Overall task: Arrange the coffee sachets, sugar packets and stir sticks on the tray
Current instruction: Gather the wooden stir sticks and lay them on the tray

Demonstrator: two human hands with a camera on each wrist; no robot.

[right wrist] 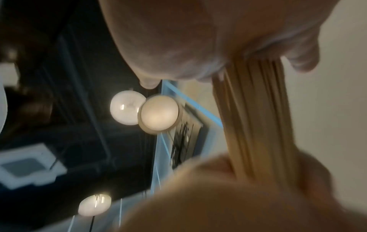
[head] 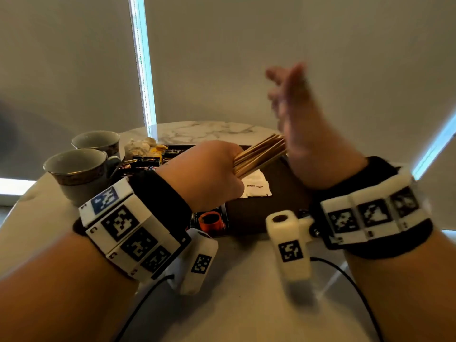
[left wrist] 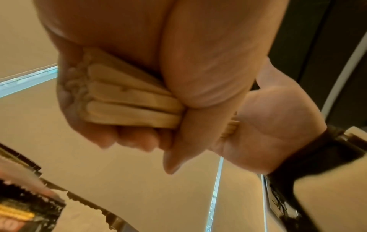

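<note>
Left hand [head: 209, 174] grips the stir sticks [head: 259, 154] at frame centre over the tray [head: 283, 193] (right hand [head: 296, 124] open, flat against their ends)

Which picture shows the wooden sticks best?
The head view: the stir sticks fan out from the left hand above the tray. The left wrist view shows only their rounded ends in the grip; the right wrist view shows them blurred against the open right hand.

Black wristbands [head: 162, 193], white marker-tagged camera blocks [head: 128, 233], black cables [head: 138, 309].
</note>
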